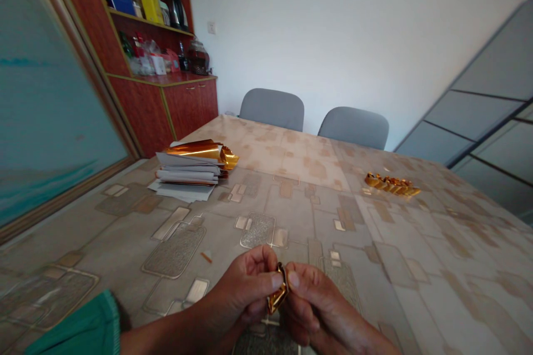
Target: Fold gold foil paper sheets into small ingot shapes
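Between my two hands is a small piece of folded gold foil paper (pixel 276 298), held just above the patterned tablecloth (pixel 233 258). My left hand (pixel 250 283) pinches it from the left, thumb on top. From the right, my right hand (pixel 310 297) grips its other edge between thumb and fingers. The fingers beneath partly hide the foil. Toward the right far side of the table lies a row of folded gold foil pieces (pixel 391 184). At the left stands a stack of gold and white paper sheets (pixel 189 169), the top ones curling up.
Two grey chairs (pixel 272 108) stand behind the table's far edge. A reddish wooden cabinet (pixel 187 102) with bottles, boxes and a kettle (pixel 178 11) fills the left corner. A small orange-brown strip (pixel 206 257) lies on the cloth left of my hands.
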{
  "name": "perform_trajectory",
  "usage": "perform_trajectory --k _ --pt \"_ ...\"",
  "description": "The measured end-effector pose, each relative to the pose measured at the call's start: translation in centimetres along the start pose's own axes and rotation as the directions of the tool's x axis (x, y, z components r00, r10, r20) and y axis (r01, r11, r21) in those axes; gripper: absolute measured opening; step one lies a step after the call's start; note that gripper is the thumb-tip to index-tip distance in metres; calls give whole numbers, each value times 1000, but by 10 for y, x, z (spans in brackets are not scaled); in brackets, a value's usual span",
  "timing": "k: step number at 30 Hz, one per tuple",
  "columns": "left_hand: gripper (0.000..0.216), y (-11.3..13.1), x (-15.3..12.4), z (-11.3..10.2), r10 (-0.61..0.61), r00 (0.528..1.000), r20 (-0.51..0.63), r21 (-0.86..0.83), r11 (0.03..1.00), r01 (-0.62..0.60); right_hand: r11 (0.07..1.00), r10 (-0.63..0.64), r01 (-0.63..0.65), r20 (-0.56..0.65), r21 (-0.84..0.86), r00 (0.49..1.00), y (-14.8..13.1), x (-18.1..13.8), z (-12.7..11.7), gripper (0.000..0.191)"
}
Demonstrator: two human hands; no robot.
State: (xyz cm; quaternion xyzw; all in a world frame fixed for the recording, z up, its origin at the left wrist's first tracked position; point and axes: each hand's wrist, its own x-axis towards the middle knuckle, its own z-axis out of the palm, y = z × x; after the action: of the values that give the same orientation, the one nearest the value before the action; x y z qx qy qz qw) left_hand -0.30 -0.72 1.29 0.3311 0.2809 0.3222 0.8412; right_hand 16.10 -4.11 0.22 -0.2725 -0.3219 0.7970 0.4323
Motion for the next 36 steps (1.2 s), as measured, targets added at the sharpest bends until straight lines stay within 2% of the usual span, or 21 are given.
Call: perform_trajectory --k 7,14,19,24,28,31,36 --pt "44 -2 3 -7 -36 998 55 7 999 36 1000 -23 22 -34 -15 999 -3 0 -2 56" --pt "54 -2 7 -5 4 1000 11 96 995 -5 1000 7 -8 -40 -7 999 -2 -1 -2 53" --pt "45 5 -1 -1 -40 997 62 86 996 35 1000 -6 5 -51 -23 999 -4 -1 -3 56" --pt "30 1 1 -7 -68 998 14 157 985 65 1000 -1 0 -47 -24 999 -3 0 -1 57" --pt "24 -1 3 -10 -100 995 12 136 986 98 1000 -3 1 -66 -27 998 -2 -2 1 58" --pt "31 2 2 -9 -108 993 35 67 992 106 998 38 -34 -83 46 996 -2 -3 0 54" --pt "35 9 0 -9 -89 993 80 -113 989 98 960 74 -37 -124 278 989 -2 -2 -4 30"
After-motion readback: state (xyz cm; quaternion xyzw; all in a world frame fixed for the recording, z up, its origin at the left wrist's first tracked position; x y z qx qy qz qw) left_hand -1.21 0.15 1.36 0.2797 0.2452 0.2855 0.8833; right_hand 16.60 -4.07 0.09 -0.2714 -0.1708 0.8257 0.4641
